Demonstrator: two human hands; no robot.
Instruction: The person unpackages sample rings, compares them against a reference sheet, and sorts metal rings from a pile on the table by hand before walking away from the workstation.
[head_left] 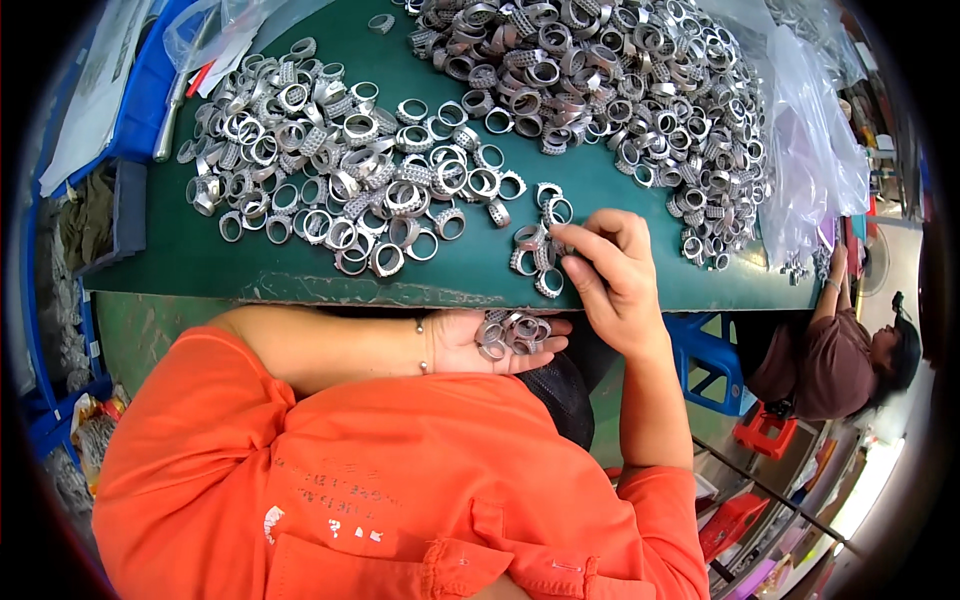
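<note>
My left hand [455, 345] lies palm up just below the table's near edge, with several silver-grey metal rings [512, 335] heaped on the palm and fingers. Over the edge of the green table [165, 235], my right hand [622, 275] has its thumb and forefinger drawn together at a small cluster of rings [536, 250]. A ring appears to be between those fingertips, partly covered by them. The rings have broad bands with rows of small pits. To the left spreads a loose pile of rings [345, 185]; a much larger heap [600, 75] rises at the far right.
Clear plastic bags [810, 150] hang at the table's right side. A tool with a metal shaft [168, 125] and a blue bin [130, 130] are at the left. A blue stool [705, 360] stands below the right side, and another person [830, 365] works farther right.
</note>
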